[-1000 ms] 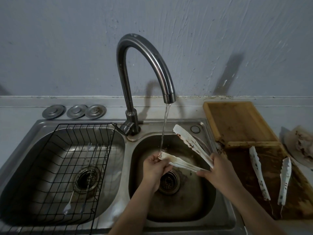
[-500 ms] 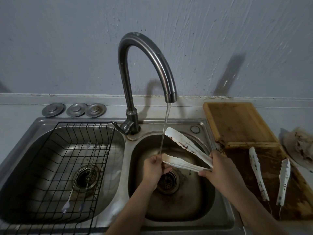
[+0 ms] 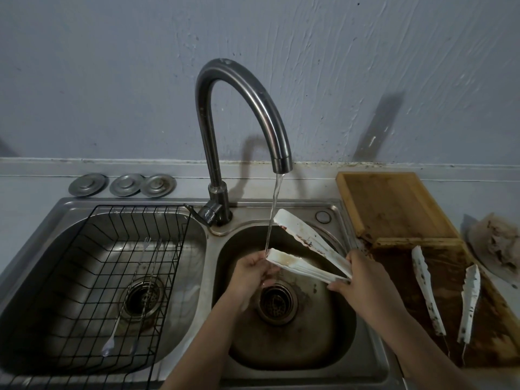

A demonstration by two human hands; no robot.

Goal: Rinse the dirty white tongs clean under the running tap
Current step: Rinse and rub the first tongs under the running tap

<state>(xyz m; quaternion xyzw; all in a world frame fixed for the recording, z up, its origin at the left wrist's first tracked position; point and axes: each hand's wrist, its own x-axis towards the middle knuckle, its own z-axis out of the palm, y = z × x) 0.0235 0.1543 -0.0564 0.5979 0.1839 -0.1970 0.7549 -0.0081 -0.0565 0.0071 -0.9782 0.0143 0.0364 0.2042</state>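
White tongs (image 3: pixel 302 243) with brown stains are held spread open over the right sink basin (image 3: pixel 323 347). My right hand (image 3: pixel 363 282) grips their hinge end. My left hand (image 3: pixel 250 273) pinches the tip of the lower arm, where the stream from the curved steel tap (image 3: pixel 247 114) lands. The upper arm points up and left, just past the water stream, with dark smears along its edge.
A second pair of dirty white tongs (image 3: pixel 447 294) lies on a stained wooden board (image 3: pixel 394 209) right of the sink. The left basin holds a black wire rack (image 3: pixel 92 277) with a long thin fork. Three metal plugs (image 3: pixel 123 184) sit behind it.
The tongs have shifted slightly, so the water now falls right at the lower arm's tip held by my left hand. Both hands keep their grip.
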